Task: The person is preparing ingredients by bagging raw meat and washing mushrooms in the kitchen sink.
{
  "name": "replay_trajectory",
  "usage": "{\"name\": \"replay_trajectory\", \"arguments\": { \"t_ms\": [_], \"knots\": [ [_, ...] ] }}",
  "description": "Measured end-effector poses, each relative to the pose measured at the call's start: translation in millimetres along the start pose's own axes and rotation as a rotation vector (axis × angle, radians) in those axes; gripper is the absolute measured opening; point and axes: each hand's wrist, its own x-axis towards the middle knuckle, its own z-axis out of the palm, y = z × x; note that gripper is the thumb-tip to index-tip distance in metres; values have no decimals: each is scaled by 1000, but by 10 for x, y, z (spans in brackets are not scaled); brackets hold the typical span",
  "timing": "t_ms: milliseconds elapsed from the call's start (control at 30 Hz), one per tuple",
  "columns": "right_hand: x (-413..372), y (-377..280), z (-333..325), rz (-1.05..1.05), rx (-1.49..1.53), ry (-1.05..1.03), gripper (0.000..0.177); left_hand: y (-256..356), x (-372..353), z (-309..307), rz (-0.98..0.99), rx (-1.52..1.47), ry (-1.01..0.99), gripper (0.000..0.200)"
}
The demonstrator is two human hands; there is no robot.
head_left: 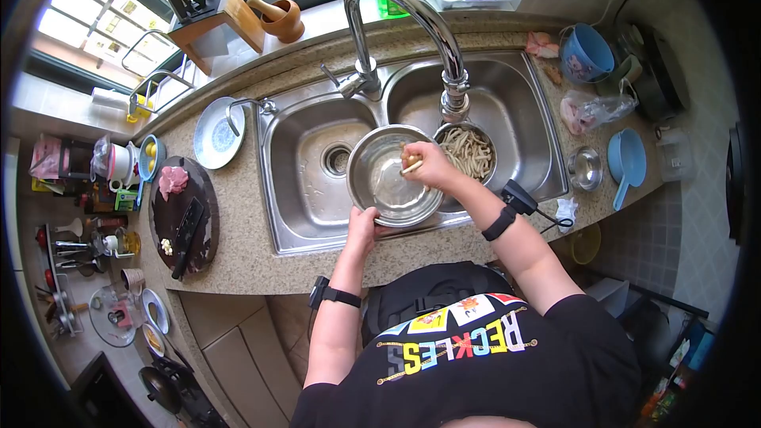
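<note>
A shiny steel bowl (372, 166) is held over the divider of the double sink, its inside bare and wet-looking. My left hand (363, 230) is closed on the near-left rim of this bowl. Above the bowl's right side, my right hand (430, 166) pinches what looks like a slender pale mushroom with a brownish end; the fingers partly cover it. Just right of that hand, a second metal bowl (493, 160) stands in the right basin, filled with pale, slender mushrooms (468, 150). The steel bowl and my right forearm hide part of it.
The chrome faucet (404, 0) arches over the right basin (515, 111). Left of the sink, a dark round cutting board (208, 190) bears a cleaver (189, 230), raw meat (173, 181) and chopped garlic. A plate (218, 133) lies nearby. To the right are a blue ladle (626, 160) and a small metal bowl (585, 168).
</note>
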Motion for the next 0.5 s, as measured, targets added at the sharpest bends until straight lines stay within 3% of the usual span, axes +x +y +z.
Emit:
{"name": "replay_trajectory", "arguments": {
  "t_ms": [133,200,500],
  "knots": [
    [-170,-218,-332,21,148,22,19,-2,3,-34,-9,8,19,23],
    [-238,-175,-509,36,403,235,19,8,4,-34,1,3,24,22],
    [-53,1178,-947,201,124,479,24,47,-4,2,-10,-8,2,24]
  ]
}}
